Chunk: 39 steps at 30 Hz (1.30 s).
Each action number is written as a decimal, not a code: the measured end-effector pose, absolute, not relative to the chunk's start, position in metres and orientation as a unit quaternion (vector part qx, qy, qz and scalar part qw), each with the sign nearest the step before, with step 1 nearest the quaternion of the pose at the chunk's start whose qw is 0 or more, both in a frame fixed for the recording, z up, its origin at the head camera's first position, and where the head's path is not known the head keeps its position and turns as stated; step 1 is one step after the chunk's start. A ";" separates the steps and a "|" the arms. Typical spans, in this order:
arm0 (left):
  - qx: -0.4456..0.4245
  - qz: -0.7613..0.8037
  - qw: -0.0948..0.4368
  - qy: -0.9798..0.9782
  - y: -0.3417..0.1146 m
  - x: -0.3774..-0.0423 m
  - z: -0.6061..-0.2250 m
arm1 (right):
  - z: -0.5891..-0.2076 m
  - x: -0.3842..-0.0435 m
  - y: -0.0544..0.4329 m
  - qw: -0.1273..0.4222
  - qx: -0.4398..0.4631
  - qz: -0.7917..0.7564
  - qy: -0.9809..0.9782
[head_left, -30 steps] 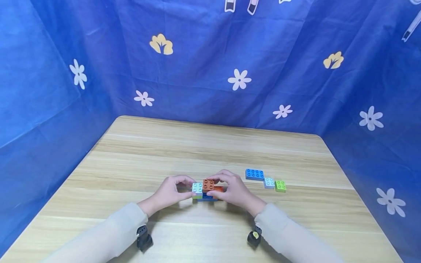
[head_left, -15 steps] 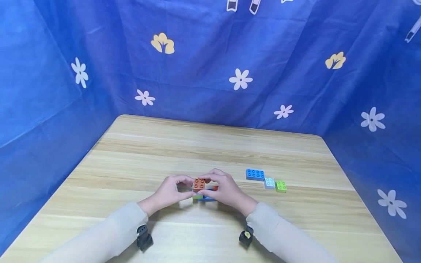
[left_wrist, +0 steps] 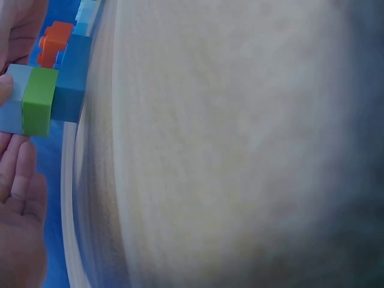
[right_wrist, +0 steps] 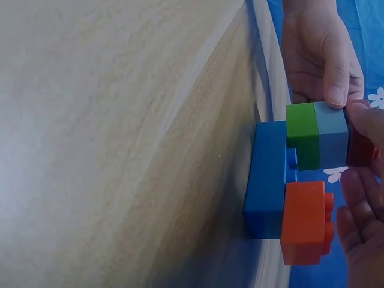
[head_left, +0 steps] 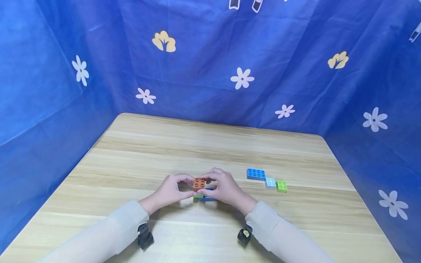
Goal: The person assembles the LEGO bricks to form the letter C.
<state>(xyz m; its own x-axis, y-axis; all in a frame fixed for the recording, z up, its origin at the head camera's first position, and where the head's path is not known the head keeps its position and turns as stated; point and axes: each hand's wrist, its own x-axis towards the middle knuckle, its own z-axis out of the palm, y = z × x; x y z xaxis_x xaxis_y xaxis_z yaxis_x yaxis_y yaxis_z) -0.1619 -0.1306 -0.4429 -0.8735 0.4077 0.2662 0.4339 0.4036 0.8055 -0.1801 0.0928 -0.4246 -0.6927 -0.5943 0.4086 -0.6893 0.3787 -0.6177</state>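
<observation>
A small block build rests on the table: a long blue brick [right_wrist: 267,180] underneath, a green brick [right_wrist: 303,135] and an orange brick [right_wrist: 303,222] on its two ends. Stacked over the green one is a light blue brick [right_wrist: 331,132], topped by a reddish-brown brick [head_left: 199,183]. My left hand [head_left: 169,191] pinches the light blue level between thumb and fingers. From the other side my right hand [head_left: 227,188] pinches the reddish-brown brick, seated against the light blue one. In the head view the hands cover much of the build.
To the right on the wooden table [head_left: 148,138] lie a blue eight-stud brick [head_left: 255,174], a light blue brick [head_left: 270,183] and a lime green brick [head_left: 281,186] in a slanting row. A blue patterned cloth [head_left: 204,98] surrounds the back and sides.
My right hand has moved left with the reddish-brown brick, from beside the light blue brick to on top of it. My left hand has stayed in place.
</observation>
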 end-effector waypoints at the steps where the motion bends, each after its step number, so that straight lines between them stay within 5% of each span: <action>1: -0.253 -0.483 0.015 -0.838 -0.131 -0.162 -0.443 | -0.424 -0.180 0.093 0.058 0.385 0.399 -0.830; 24: -0.229 -0.517 0.028 -0.824 -0.128 -0.160 -0.436 | -0.420 -0.178 0.090 0.019 0.333 0.412 -0.848; 39: -0.232 -0.517 0.038 -0.823 -0.127 -0.161 -0.438 | -0.435 -0.173 0.110 0.062 0.388 0.426 -0.815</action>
